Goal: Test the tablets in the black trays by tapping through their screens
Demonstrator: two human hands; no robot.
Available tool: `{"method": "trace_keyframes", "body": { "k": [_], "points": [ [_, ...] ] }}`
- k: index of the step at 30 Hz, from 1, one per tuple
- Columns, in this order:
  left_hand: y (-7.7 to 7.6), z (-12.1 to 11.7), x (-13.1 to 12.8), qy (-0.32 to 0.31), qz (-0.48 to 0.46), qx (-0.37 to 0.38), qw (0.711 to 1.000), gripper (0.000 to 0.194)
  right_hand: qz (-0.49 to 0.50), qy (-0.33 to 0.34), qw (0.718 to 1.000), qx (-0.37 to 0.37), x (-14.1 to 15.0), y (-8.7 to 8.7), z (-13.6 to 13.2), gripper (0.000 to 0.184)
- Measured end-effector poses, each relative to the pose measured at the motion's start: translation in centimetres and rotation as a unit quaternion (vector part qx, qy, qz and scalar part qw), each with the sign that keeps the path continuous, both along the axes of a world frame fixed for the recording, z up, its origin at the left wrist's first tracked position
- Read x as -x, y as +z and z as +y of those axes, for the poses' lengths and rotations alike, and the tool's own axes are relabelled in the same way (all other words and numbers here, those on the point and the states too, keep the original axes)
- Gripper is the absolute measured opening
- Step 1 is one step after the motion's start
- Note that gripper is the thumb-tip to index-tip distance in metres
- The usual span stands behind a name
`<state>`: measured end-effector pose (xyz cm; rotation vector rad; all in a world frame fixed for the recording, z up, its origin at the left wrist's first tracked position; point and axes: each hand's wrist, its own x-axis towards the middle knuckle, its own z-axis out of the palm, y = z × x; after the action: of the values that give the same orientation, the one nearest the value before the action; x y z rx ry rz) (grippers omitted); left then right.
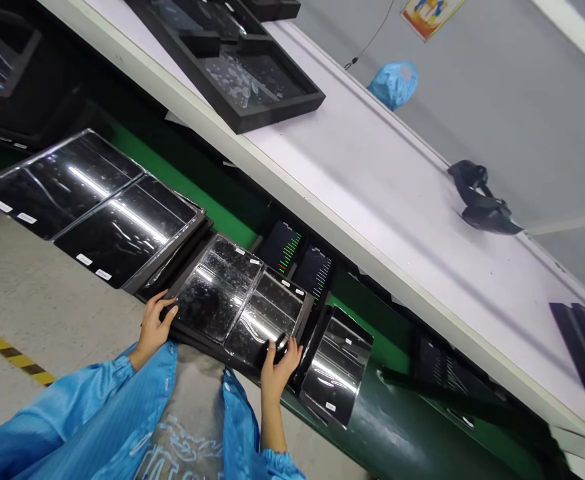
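In front of my body is a black tray point(197, 333) holding two glossy black panels point(221, 288), each with small white labels along its far edge. My left hand point(155, 325) grips the tray's near left corner, thumb and fingers curled at the edge. At the near right corner, my right hand point(278, 367) is closed on the same tray, its thumb by the panel's edge. Parts of the fingers are hidden by the tray. More dark trays seem to lie under it, though how they are stacked is unclear.
Larger glossy panels point(122, 227) lie on a stack to the left. A smaller dark panel point(339, 367) rests on the right. Behind runs a long white table point(352, 200) bearing a black foam tray point(279, 110), a blue cap point(395, 85) and a black strapped item point(485, 200).
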<state>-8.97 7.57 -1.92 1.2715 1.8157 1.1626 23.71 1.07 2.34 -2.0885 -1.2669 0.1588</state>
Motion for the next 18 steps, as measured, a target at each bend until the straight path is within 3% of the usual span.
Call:
{"method": "trace_keyframes", "body": {
  "k": [3,6,9,13,16,18],
  "points": [
    [0.1,0.0,0.1,0.003,-0.032,0.004,0.999,0.041,0.079,-0.073,0.994,0.002,-2.2,-0.8,0.3,0.075],
    [-0.4,0.0,0.6,0.011,-0.08,0.023,0.996,0.053,0.133,-0.1,0.985,0.034,-3.8,-1.2,0.3,0.085],
    [-1.7,0.3,1.7,0.014,-0.137,0.083,0.987,0.066,0.159,-0.118,0.977,0.079,-5.0,-1.3,0.2,0.09],
    [-3.5,0.8,3.5,-0.027,-0.167,0.15,0.974,0.062,0.177,-0.127,0.97,0.112,-6.0,-1.6,0.6,0.093],
    [-3.7,1.2,4.4,-0.053,-0.159,0.13,0.977,0.058,0.172,-0.131,0.97,0.107,-5.8,-1.3,0.8,0.09],
    [-3.1,1.3,4.6,-0.065,-0.138,0.107,0.982,0.059,0.167,-0.127,0.973,0.093,-5.1,-0.6,0.7,0.088]
  ]
}}
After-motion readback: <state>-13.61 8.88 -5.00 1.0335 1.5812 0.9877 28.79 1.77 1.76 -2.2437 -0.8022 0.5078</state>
